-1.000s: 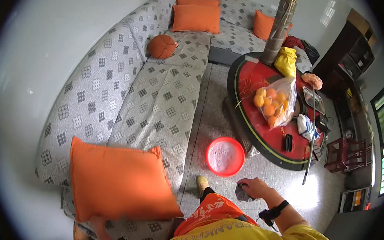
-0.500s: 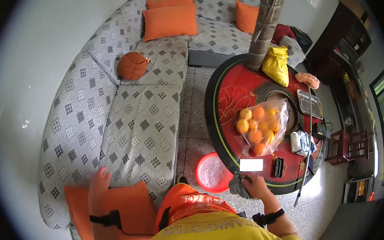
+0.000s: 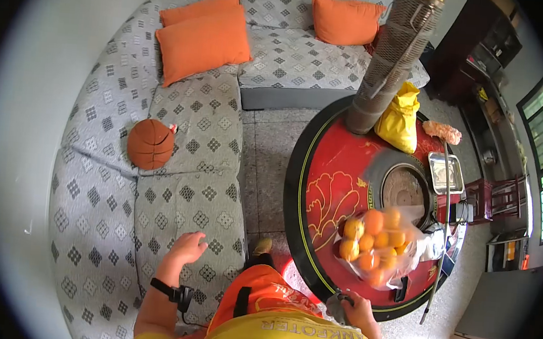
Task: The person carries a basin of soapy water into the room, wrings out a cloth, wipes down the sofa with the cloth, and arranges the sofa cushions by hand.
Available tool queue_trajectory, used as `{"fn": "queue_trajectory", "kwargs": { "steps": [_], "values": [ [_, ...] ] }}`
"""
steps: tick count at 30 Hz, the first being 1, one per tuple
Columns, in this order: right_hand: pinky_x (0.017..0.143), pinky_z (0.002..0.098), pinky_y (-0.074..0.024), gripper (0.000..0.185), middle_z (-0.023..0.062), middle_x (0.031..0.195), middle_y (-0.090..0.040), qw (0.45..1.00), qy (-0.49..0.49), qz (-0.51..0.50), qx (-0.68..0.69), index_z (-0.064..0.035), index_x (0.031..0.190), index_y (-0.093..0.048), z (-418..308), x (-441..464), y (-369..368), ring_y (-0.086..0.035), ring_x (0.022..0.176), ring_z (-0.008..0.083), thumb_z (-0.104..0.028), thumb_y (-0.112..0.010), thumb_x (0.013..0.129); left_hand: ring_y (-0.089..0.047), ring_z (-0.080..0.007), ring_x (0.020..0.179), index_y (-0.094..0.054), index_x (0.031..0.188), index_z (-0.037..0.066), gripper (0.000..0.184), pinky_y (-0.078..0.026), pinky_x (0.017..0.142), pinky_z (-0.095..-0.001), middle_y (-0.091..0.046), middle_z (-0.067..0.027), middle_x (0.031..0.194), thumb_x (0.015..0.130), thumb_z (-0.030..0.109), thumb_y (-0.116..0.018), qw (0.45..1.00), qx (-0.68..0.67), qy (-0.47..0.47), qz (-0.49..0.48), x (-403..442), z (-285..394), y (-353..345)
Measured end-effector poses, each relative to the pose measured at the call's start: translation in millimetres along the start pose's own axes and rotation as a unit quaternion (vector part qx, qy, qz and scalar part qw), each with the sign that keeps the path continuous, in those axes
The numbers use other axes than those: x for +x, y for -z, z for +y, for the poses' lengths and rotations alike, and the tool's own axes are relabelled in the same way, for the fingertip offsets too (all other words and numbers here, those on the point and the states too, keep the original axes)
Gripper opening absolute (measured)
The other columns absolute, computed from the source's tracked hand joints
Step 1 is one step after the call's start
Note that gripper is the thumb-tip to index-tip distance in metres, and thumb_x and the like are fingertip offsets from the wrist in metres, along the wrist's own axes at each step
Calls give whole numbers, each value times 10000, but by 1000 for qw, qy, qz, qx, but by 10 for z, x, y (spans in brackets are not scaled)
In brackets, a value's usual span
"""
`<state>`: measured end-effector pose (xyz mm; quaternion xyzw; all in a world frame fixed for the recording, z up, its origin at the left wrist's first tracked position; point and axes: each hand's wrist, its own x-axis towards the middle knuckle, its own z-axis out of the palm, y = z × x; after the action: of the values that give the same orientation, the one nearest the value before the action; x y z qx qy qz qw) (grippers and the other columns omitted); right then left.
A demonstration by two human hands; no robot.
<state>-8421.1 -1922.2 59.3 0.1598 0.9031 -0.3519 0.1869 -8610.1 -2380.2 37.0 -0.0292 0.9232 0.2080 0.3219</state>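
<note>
My right hand (image 3: 358,310) is closed around a crumpled grey cloth (image 3: 337,307) at the near edge of the round red table (image 3: 330,199). Over the sofa seat (image 3: 198,208) hangs my left hand (image 3: 187,248), empty, with its fingers loosely apart. Farther up the seat lies a brown basketball (image 3: 150,144). A clear plastic bag of oranges (image 3: 377,245) rests on the table, just beyond my right hand. Part of a red basin (image 3: 292,274) shows on the floor, mostly hidden by the table rim and my clothing.
A mesh-wrapped pipe (image 3: 391,64) rises from the table beside a yellow bag (image 3: 399,122). A metal tray (image 3: 444,173) and a long-handled duster (image 3: 443,132) lie at the table's right side. Orange pillows (image 3: 205,43) rest on the sofa's far end.
My view has shifted forward along the sofa and table. My left hand has moved forward over the seat, away from the near pillow. The grey cloth stays in my right hand.
</note>
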Motion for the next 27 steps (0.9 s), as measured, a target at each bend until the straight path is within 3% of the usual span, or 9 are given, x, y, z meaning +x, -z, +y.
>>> {"fn": "queue_trajectory", "kwargs": {
  "steps": [2, 6, 12, 14, 17, 22, 24, 26, 27],
  "values": [
    [746, 383, -497, 281, 177, 883, -641, 1000, 20, 7, -4, -94, 1037, -610, -230, 178, 5, -614, 844, 354, -159, -604, 763, -533, -343, 1038, -528, 1146, 49, 375, -416, 887, -411, -592, -185, 1069, 838, 263, -529, 1000, 11, -28, -8, 353, 104, 251],
    [736, 354, -500, 297, 175, 858, -648, 994, -87, 3, 59, -88, 1041, -609, -600, 375, 123, -631, 827, 327, -191, -632, 764, -501, -339, 1081, -519, 1149, 43, 384, -397, 914, -410, -565, -191, 1118, 837, 267, -521, 997, 11, -42, -62, 956, 332, 568],
    [761, 326, -493, 547, 149, 942, -650, 983, -78, 9, 164, -62, 1167, -526, -839, 516, 283, -642, 870, 212, -209, -747, 689, -524, -340, 1044, -517, 1149, 53, 375, -418, 883, -406, -587, -190, 1070, 840, 265, -522, 989, 37, -117, -81, 1371, 839, 908],
    [797, 307, -475, 608, 127, 995, -626, 974, -30, 15, 224, -52, 1215, -481, -937, 605, 324, -608, 907, 168, -151, -753, 681, -542, -337, 1020, -520, 1146, 55, 368, -430, 867, -402, -597, -187, 1052, 842, 262, -527, 988, 37, -128, -80, 1351, 973, 1084],
    [817, 293, -456, 582, 101, 986, -603, 947, -34, 15, 320, -40, 1214, -481, -1015, 736, 366, -572, 906, 151, -107, -737, 696, -602, -283, 917, -526, 1155, 66, 383, -468, 800, -362, -635, -140, 990, 839, 281, -544, 983, 32, -167, -71, 1360, 1032, 1385],
    [802, 286, -454, 530, 62, 964, -583, 911, -90, 24, 402, -34, 1217, -478, -1375, 1013, 534, -551, 888, 137, -47, -689, 731, -597, -229, 950, -513, 1191, 100, 420, -450, 833, -322, -630, -139, 1009, 835, 318, -550, 975, 71, -168, -127, 1853, 618, 2003],
    [794, 279, -455, 521, 58, 959, -585, 910, -99, 23, 402, -30, 1214, -480, -1468, 1285, 538, -553, 881, 136, -41, -685, 735, -580, -299, 986, -525, 1166, 54, 410, -449, 850, -349, -602, -156, 1084, 836, 297, -550, 970, 94, -123, -188, 1843, 844, 2787],
    [795, 278, -461, 488, 79, 991, -590, 943, -99, 10, 319, -46, 1201, -492, -1966, 1674, 710, -568, 882, 150, -10, -645, 739, -583, -287, 976, -551, 1127, 38, 378, -449, 848, -337, -610, -149, 1067, 833, 275, -538, 967, 173, -121, -139, 2267, 735, 3524],
    [806, 288, -465, 477, 85, 998, -591, 910, -104, 18, 402, -49, 1200, -491, -2017, 1923, 644, -574, 892, 165, -8, -634, 747, -584, -287, 969, -566, 1095, 35, 356, -450, 839, -339, -614, -150, 1051, 824, 264, -537, 977, 174, -112, -58, 2516, 672, 3910]
  ]
}}
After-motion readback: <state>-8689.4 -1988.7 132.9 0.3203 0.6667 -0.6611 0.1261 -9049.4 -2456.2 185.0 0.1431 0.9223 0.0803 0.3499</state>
